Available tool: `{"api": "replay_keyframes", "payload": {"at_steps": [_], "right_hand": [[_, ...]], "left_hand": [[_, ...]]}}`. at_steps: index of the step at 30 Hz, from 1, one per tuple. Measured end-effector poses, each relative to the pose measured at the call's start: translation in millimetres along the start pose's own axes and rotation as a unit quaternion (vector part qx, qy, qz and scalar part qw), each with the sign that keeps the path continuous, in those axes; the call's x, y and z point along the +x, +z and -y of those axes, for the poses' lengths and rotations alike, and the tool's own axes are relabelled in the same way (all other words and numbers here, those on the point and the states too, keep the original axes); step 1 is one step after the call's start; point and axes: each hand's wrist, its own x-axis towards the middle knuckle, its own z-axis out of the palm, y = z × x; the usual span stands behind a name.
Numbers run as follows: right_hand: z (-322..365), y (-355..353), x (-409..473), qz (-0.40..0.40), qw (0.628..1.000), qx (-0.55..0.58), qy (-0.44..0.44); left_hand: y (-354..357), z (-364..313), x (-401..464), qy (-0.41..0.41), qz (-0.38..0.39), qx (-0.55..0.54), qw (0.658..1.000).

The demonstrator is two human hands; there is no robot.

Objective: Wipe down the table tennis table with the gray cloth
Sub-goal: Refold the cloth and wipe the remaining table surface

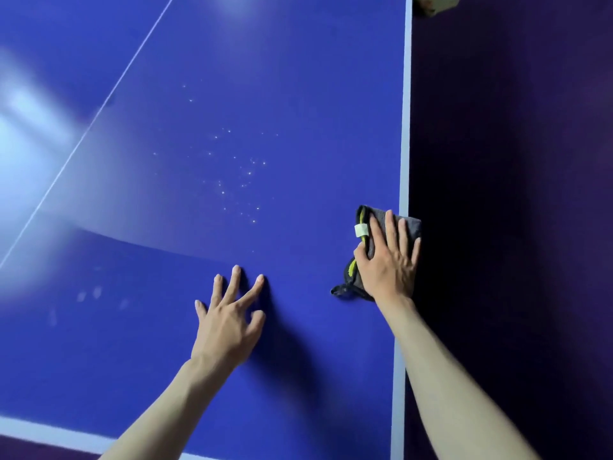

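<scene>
The blue table tennis table (282, 94) fills most of the head view, with a white line along its right edge. A folded gray cloth (371, 224) with yellow trim and a white tag lies at that right edge, partly overhanging it. My right hand (388, 260) presses flat on the cloth, fingers spread over it. My left hand (230, 317) rests on the bare table surface to the left, fingers apart, holding nothing. Small white specks (238, 174) dot the surface ahead of both hands.
A thin white centre line (109, 97) runs diagonally across the table at the left. Dark floor (514, 194) lies beyond the right edge. A pale object (434, 3) shows at the top right corner. The near edge line (49, 429) is at the bottom left.
</scene>
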Motion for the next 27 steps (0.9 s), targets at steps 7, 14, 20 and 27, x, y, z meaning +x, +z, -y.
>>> {"api": "replay_keyframes", "payload": {"at_steps": [7, 14, 20, 27], "right_hand": [[11.2, 14.2, 24.9, 0.002, 1.0, -0.017, 0.021], [161.1, 35.2, -29.7, -0.011, 1.0, 0.006, -0.013], [303.4, 53.8, -61.6, 0.0, 0.997, 0.042, -0.065], [230.6, 40.1, -53.3, -0.005, 0.999, 0.015, -0.047]], "left_hand": [[-5.2, 0.1, 1.0, 0.005, 0.035, 0.007, 0.999], [-45.3, 23.8, 11.9, 0.041, 0.096, -0.078, 0.991], [-89.1, 109.3, 17.9, 0.019, -0.051, -0.073, 0.996], [-76.5, 113.7, 50.8, 0.059, -0.072, 0.041, 0.995]]}}
